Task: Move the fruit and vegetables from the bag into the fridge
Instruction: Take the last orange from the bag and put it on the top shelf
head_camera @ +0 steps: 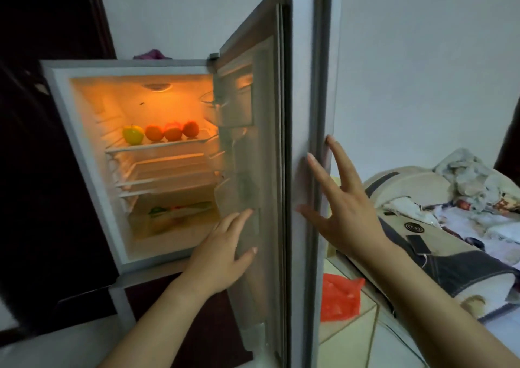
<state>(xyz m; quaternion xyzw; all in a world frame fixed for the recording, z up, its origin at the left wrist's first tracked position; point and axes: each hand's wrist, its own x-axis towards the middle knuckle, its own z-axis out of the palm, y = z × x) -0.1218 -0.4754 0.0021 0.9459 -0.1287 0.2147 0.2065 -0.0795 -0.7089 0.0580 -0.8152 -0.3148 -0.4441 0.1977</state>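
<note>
Your fridge stands open, its door swung out edge-on toward you, long axis upright. On the upper shelf a green apple and three oranges sit in a row running left to right; more produce lies blurred in the bottom drawer. No writing is readable. Your left hand reaches forward, fingers loosely spread, flat against the door's inner side, gripping nothing. Your right hand is raised with fingers splayed wide, fingertips at the door's outer face, empty. The red bag lies crumpled on the floor behind the door.
</note>
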